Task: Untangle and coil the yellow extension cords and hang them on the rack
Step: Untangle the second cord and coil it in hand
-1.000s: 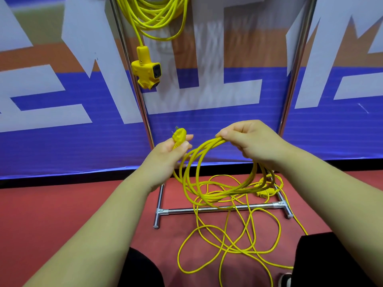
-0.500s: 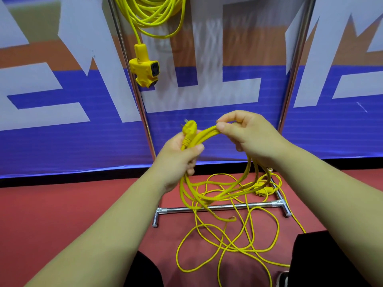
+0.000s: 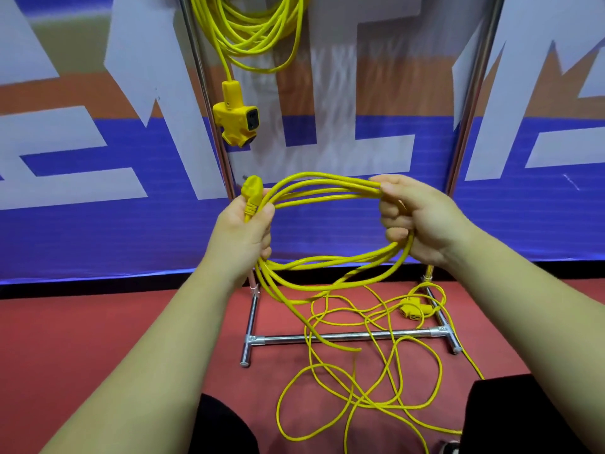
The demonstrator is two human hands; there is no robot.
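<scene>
at centre frame the left hand (image 3: 242,231) is gripping the plug (image 3: 252,189) and coil (image 3: 327,184), the right hand (image 3: 417,221) pinching the far side. it is likely best to be sizing new loops alike, feeding the floor cord (image 3: 355,399) up untwisted.

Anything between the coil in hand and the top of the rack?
No hard block. The hung cord and its socket block dangle above the left hand; right of them is open. The coil trails a tangled tail over the base bar.
</scene>
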